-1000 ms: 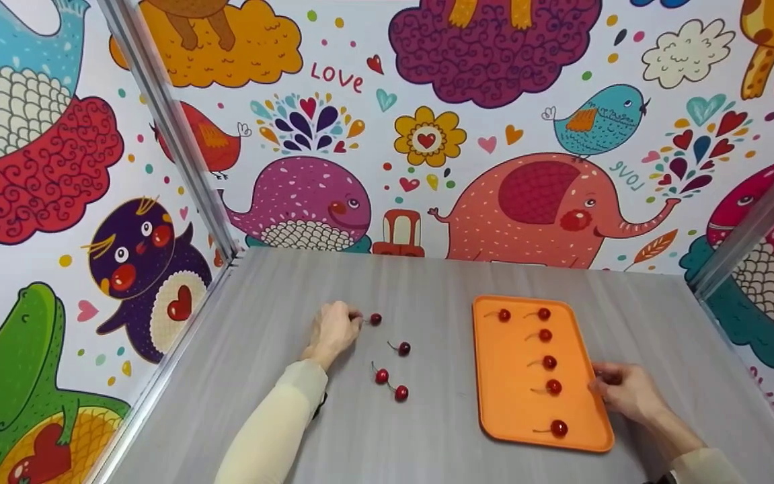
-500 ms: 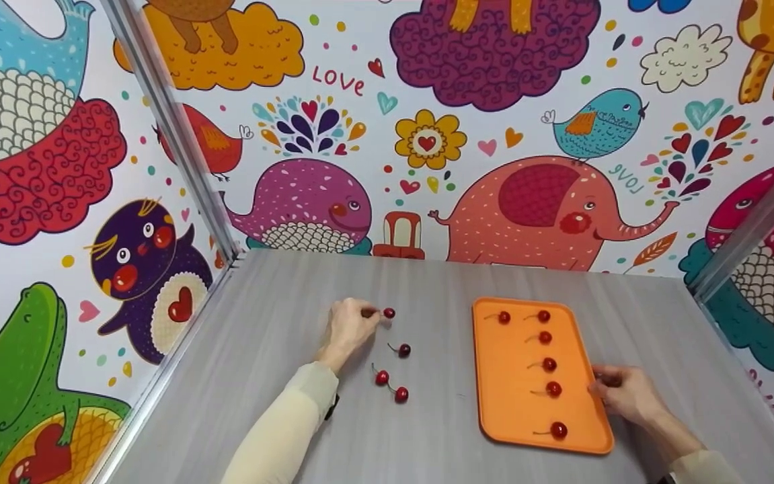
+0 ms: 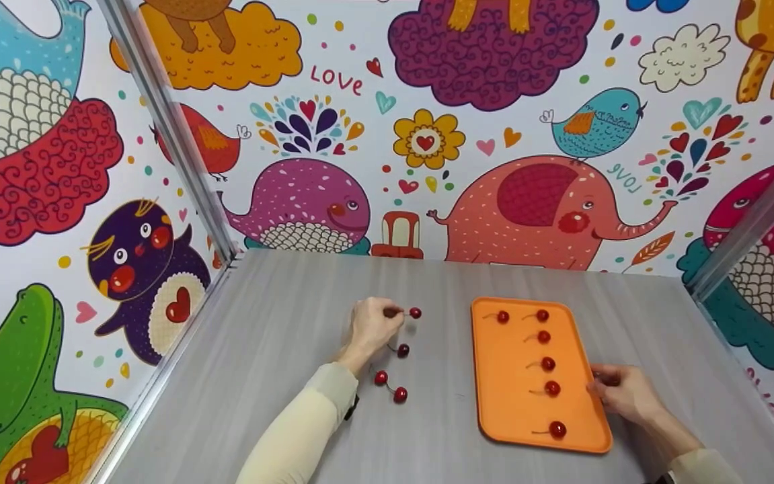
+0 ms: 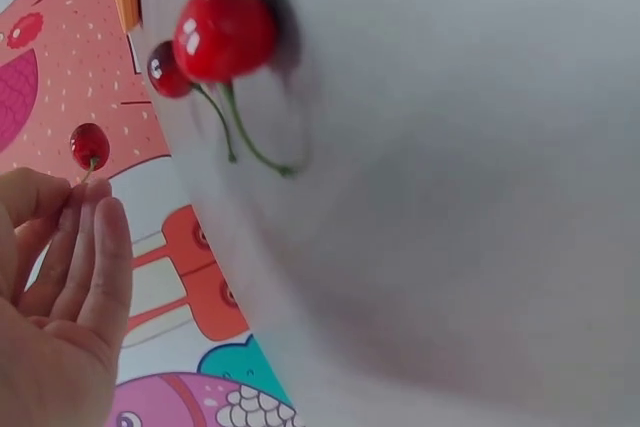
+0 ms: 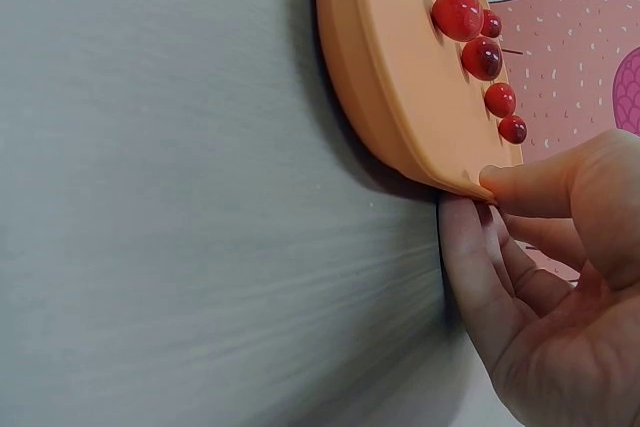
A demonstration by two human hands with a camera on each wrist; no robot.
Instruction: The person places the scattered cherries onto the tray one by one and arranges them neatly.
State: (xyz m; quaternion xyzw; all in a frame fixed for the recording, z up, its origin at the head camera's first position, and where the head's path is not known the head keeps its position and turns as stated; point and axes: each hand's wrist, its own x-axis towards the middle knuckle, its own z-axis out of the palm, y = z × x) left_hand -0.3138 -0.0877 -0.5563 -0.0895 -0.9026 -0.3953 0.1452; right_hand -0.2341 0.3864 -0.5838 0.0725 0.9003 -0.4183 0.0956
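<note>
My left hand (image 3: 374, 328) pinches a cherry (image 3: 415, 313) by its stem, holding it above the table. In the left wrist view that cherry (image 4: 90, 147) stands out past the fingertips, its stem between thumb and finger. Below the hand lie a dark cherry (image 3: 403, 350) and two red ones, the nearer cherry (image 3: 400, 394) having its stem toward the other. On the right, an orange tray (image 3: 509, 403) bears several cherries, most in a column along its right side. My right hand (image 3: 631, 393) grips the tray's right rim, thumb on top and fingers beneath, as the right wrist view shows.
The grey table (image 3: 279, 403) extends between the left cherries and the tray. A printed wall (image 3: 360, 134) with cartoon animals closes off the back, and similar panels stand at both sides. Metal posts (image 3: 185, 148) mark the corners.
My left hand has lifted the cherry off the table by its stem and carried it to the right, toward the tray. The right hand and the tray have stayed in place.
</note>
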